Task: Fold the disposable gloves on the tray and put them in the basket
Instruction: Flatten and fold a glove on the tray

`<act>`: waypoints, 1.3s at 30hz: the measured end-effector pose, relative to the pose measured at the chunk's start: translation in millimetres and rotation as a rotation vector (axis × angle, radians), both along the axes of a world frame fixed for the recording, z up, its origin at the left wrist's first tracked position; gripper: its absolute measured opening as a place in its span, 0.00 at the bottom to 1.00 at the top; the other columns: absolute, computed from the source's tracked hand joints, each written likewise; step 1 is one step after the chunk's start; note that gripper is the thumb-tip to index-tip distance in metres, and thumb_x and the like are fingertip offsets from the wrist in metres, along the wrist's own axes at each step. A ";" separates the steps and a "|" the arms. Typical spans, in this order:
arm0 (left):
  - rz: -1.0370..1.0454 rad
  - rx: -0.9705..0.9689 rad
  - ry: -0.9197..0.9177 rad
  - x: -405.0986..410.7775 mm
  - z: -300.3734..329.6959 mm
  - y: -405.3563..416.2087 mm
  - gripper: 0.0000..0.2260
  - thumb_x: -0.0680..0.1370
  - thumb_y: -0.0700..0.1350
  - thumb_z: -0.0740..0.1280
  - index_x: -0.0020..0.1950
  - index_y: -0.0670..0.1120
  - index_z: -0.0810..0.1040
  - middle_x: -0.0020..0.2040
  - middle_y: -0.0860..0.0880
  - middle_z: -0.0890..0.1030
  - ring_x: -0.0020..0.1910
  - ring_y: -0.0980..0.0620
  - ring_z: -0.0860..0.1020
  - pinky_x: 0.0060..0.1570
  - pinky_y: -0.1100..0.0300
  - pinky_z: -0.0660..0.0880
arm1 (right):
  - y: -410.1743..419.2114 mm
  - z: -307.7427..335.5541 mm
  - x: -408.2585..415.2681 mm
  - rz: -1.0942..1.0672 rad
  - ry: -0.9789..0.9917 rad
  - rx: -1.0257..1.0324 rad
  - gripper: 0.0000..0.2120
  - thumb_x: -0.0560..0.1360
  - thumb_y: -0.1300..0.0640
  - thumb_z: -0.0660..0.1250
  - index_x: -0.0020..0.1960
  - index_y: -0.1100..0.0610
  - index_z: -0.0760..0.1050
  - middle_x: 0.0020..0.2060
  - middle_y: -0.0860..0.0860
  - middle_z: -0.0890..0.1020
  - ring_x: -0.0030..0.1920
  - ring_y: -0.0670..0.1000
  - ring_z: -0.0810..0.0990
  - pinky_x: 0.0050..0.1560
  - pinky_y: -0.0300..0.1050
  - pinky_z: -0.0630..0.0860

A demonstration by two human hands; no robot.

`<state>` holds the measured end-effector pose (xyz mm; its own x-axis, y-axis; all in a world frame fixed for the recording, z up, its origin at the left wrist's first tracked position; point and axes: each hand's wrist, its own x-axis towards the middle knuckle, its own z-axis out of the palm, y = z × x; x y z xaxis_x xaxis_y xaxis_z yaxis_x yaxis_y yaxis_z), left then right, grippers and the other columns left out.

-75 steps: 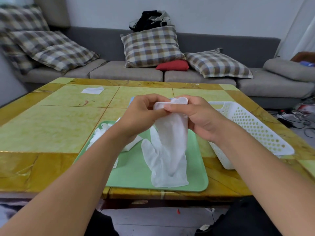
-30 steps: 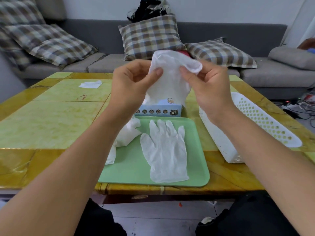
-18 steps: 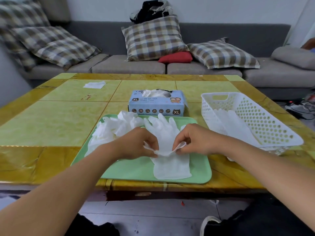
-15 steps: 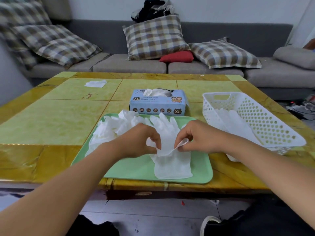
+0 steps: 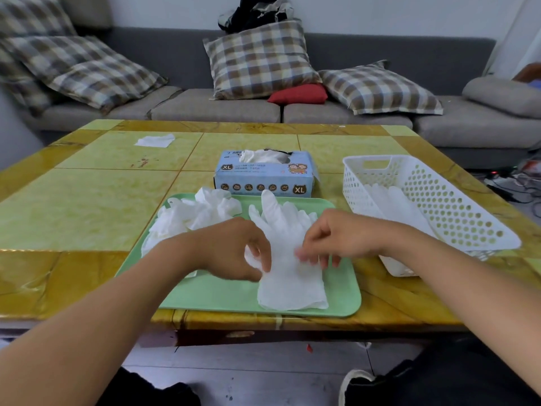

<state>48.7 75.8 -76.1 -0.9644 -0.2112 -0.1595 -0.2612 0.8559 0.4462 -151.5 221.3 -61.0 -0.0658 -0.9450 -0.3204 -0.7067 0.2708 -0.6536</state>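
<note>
Head view: the second glove, held up in the air a second ago, now lies on top of the first, so a stacked pair of gloves rests flat on the tray, cuffs toward the near bench edge. Half a second ago both hands pinched its edge; now the left hand shows thumb and forefinger curled close at the pair's left side, and whether they pinch it I cannot tell. The right hand is blurred, fingers loosely apart above the right side. Loose gloves fill the tray's far left corner. The basket at the right edge holds some already. Folding looks next.
</note>
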 end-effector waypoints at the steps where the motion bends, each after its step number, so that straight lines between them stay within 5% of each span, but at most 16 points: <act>1: 0.085 -0.002 0.052 -1.7 1.8 -1.7 0.04 0.73 0.51 0.74 0.46 0.54 0.85 0.45 0.60 0.83 0.49 0.63 0.80 0.50 0.66 0.74 | -6.3 -2.6 -4.3 -0.160 0.026 -0.117 0.13 0.77 0.48 0.73 0.46 0.58 0.85 0.38 0.53 0.86 0.37 0.49 0.84 0.39 0.45 0.83; 5: 0.455 -0.223 0.158 -16.9 -8.5 -13.1 0.20 0.72 0.66 0.71 0.49 0.51 0.79 0.47 0.54 0.81 0.46 0.54 0.78 0.46 0.55 0.76 | -36.2 -23.9 -18.5 -0.531 0.186 -0.256 0.16 0.76 0.52 0.74 0.43 0.66 0.83 0.33 0.59 0.85 0.34 0.59 0.85 0.41 0.52 0.85; 9: 0.481 -0.182 -0.007 -28.3 -20.6 -17.9 0.30 0.70 0.62 0.76 0.66 0.50 0.71 0.54 0.50 0.79 0.53 0.48 0.76 0.51 0.53 0.74 | -54.2 -38.4 -19.1 -0.607 0.237 -0.156 0.15 0.73 0.52 0.75 0.40 0.63 0.79 0.30 0.55 0.81 0.26 0.54 0.80 0.35 0.47 0.82; 13: 0.446 -0.062 0.001 -31.1 -21.1 -25.2 0.39 0.68 0.55 0.80 0.75 0.51 0.66 0.65 0.47 0.77 0.62 0.46 0.76 0.62 0.50 0.74 | -62.7 -41.0 -18.2 -0.624 0.227 -0.205 0.10 0.70 0.57 0.78 0.42 0.64 0.83 0.36 0.55 0.84 0.38 0.56 0.84 0.44 0.50 0.84; 16: 0.409 0.000 0.035 -29.2 -21.2 -29.4 0.44 0.66 0.51 0.82 0.77 0.53 0.63 0.68 0.49 0.76 0.65 0.47 0.75 0.66 0.48 0.73 | -59.9 -34.4 -20.0 -0.667 0.269 -0.262 0.04 0.71 0.61 0.74 0.41 0.62 0.83 0.36 0.55 0.85 0.36 0.57 0.85 0.44 0.54 0.85; 21: 0.341 0.030 0.073 -24.4 -23.0 -39.5 0.38 0.68 0.44 0.81 0.75 0.52 0.69 0.69 0.54 0.73 0.61 0.55 0.71 0.58 0.63 0.68 | -52.7 -37.2 -19.2 -0.638 0.295 -0.174 0.06 0.73 0.61 0.73 0.44 0.64 0.81 0.36 0.58 0.85 0.34 0.59 0.85 0.40 0.52 0.83; 24: 0.346 0.016 0.145 -24.0 -20.1 -39.0 0.35 0.68 0.44 0.81 0.73 0.51 0.71 0.65 0.55 0.74 0.59 0.57 0.71 0.55 0.65 0.67 | -58.7 -37.8 -19.0 -0.614 0.330 -0.317 0.04 0.73 0.56 0.72 0.44 0.57 0.80 0.40 0.51 0.82 0.44 0.55 0.83 0.40 0.46 0.78; 27: 0.367 0.011 0.300 -24.6 -15.6 -36.9 0.30 0.67 0.45 0.82 0.68 0.51 0.77 0.61 0.57 0.78 0.57 0.55 0.75 0.52 0.66 0.70 | -67.4 -35.2 -13.1 -0.590 0.302 -0.352 0.13 0.73 0.48 0.74 0.41 0.58 0.79 0.37 0.50 0.82 0.39 0.50 0.80 0.37 0.44 0.72; 31: 0.356 -0.032 0.406 -26.7 -12.1 -32.5 0.20 0.68 0.44 0.82 0.58 0.51 0.83 0.51 0.60 0.79 0.47 0.61 0.76 0.44 0.76 0.69 | -78.1 -44.4 -13.8 -0.590 0.214 -0.210 0.13 0.71 0.52 0.77 0.40 0.63 0.83 0.39 0.54 0.86 0.42 0.53 0.84 0.44 0.47 0.79; 36: 0.334 -0.111 0.365 -29.1 -14.1 -29.3 0.18 0.68 0.46 0.81 0.57 0.50 0.84 0.50 0.56 0.81 0.46 0.57 0.77 0.47 0.65 0.73 | -76.3 -42.6 -18.5 -0.664 0.113 -0.274 0.08 0.71 0.60 0.74 0.40 0.65 0.81 0.36 0.54 0.81 0.38 0.53 0.79 0.39 0.43 0.74; 39: 0.360 -0.125 0.367 -30.4 -13.7 -28.9 0.18 0.69 0.45 0.81 0.57 0.49 0.84 0.52 0.54 0.82 0.47 0.56 0.78 0.48 0.64 0.73 | -74.8 -40.5 -16.0 -0.673 0.156 -0.236 0.12 0.71 0.59 0.71 0.33 0.57 0.70 0.30 0.52 0.73 0.32 0.53 0.72 0.33 0.42 0.66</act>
<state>18.3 46.9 -89.9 -0.8150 -0.5351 0.2226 -0.3943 0.7934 0.4637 -167.6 146.6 -101.5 -0.6853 -0.7263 -0.0528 -0.5264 0.5441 -0.6534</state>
